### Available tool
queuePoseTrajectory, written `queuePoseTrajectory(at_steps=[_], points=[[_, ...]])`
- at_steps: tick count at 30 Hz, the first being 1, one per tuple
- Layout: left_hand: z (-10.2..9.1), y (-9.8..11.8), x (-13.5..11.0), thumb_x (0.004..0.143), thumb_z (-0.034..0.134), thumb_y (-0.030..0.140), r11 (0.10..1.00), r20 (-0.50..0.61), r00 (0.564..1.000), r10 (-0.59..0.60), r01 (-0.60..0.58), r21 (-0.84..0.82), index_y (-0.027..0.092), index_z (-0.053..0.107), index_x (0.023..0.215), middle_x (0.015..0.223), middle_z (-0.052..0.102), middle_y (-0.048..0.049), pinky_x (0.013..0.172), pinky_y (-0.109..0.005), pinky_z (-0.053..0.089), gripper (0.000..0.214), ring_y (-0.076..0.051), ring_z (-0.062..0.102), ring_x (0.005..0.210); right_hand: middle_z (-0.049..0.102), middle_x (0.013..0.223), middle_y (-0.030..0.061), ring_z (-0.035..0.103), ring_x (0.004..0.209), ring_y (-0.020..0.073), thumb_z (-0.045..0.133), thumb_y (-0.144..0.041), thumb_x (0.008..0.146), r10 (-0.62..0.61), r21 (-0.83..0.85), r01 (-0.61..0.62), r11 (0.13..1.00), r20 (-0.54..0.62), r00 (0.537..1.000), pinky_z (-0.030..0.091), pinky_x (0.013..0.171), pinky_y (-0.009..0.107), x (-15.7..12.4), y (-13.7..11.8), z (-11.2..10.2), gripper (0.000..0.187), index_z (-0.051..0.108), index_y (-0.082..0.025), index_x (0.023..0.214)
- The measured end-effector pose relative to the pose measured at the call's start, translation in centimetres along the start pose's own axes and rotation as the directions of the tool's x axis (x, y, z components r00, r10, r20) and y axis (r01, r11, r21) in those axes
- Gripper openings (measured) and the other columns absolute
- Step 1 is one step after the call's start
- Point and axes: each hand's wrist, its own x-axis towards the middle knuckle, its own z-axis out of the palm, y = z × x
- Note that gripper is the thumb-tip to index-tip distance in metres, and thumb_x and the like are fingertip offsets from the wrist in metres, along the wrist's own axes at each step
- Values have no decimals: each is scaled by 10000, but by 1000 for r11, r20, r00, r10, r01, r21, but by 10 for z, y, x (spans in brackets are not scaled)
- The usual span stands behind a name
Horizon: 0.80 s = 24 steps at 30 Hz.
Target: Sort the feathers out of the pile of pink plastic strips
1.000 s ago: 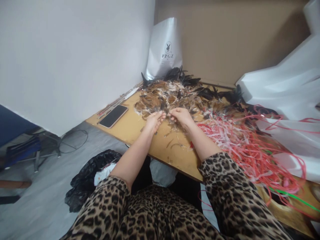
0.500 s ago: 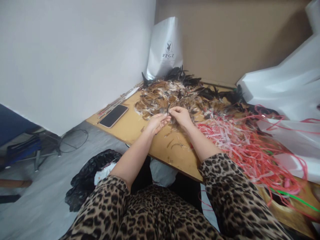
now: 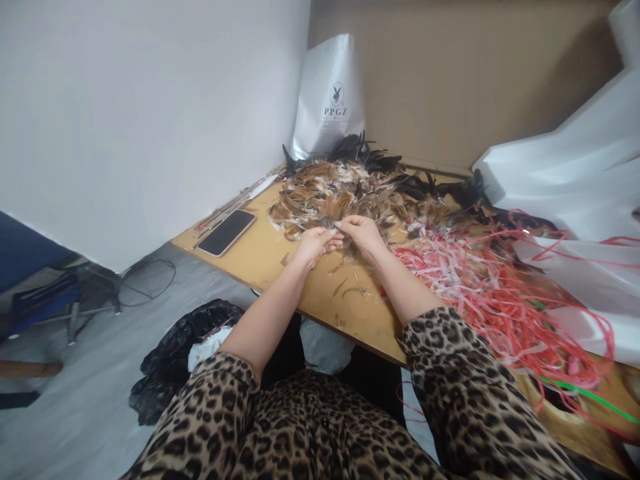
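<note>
Pinched, apparently, a small feather tuft [image 3: 328, 221] between the narrowed fingertips of left hand [image 3: 315, 245] and right hand [image 3: 364, 235], just in front of the feather pile [image 3: 309, 183] on the table [image 3: 273, 261], presumably for steady control.

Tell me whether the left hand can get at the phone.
Probably yes: the phone lies on the tabletop to the left of the left hand, and nothing visible stands between them.

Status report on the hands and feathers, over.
Left hand and right hand together at fingertips, exact grip unclear. Feathers heaped just beyond. Red strands off right, clear of both hands.
</note>
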Motion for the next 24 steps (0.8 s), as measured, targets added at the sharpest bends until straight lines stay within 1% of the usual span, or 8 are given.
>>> queuePoseTrajectory(at_steps=[6,10,13,15,17,19,22,24], points=[[-1,-1,0,698,658,212,1000,19,1000,-24,24,8,79,610,715,653,653,-56,510,-149,423,143,-47,566,516,512,502,-47,405,453,59,719,-384,526,17,41,-18,999,9,1000,315,456,200,-1,5,2,287,574,-154,616],[0,-1,0,682,671,236,999,-7,1000,-8,8,31,82,598,677,595,621,-32,488,-152,406,171,-41,536,481,479,468,-51,364,423,57,697,-386,544,54,12,-55,998,49,997,267,421,198,1,2,-2,273,570,-157,623],[0,1,1,685,667,227,1000,-68,997,22,-22,5,88,608,712,602,617,-24,478,-147,393,154,-38,531,484,466,450,-52,331,401,59,655,-384,578,50,-108,-53,993,-33,998,256,415,205,4,0,-10,261,607,-152,688],[-1,1,2,700,650,208,998,-105,994,43,-46,-32,91,618,750,618,620,-22,480,-141,390,131,-35,535,496,508,486,-35,366,426,66,626,-363,597,-36,-263,6,965,-109,993,303,450,211,8,2,-17,239,624,-143,690],[-2,1,3,719,627,191,996,-127,990,53,-61,-60,90,622,763,625,620,-22,484,-138,390,110,-33,539,504,586,580,-1,449,499,85,597,-339,616,-127,-439,66,896,-111,986,365,525,221,10,4,-23,218,638,-134,678],[-3,2,4,729,613,181,995,-143,988,53,-63,-72,90,621,760,630,620,-22,484,-138,390,96,-33,537,503,633,656,23,514,576,110,561,-326,644,-161,-603,97,792,-54,985,393,587,228,10,5,-26,216,653,-135,687],[-3,2,4,730,613,179,996,-153,987,49,-60,-70,96,620,764,634,622,-21,488,-140,393,90,-31,531,502,650,683,38,565,642,141,527,-328,675,-111,-818,72,571,11,994,400,621,239,4,1,-22,222,670,-161,706],[-2,2,4,733,609,174,996,-151,987,46,-57,-70,96,619,762,635,623,-21,487,-140,393,84,-31,532,503,653,702,60,586,687,169,547,-363,668,-58,-910,16,413,-8,998,404,636,257,-1,-4,-17,230,675,-177,713]])
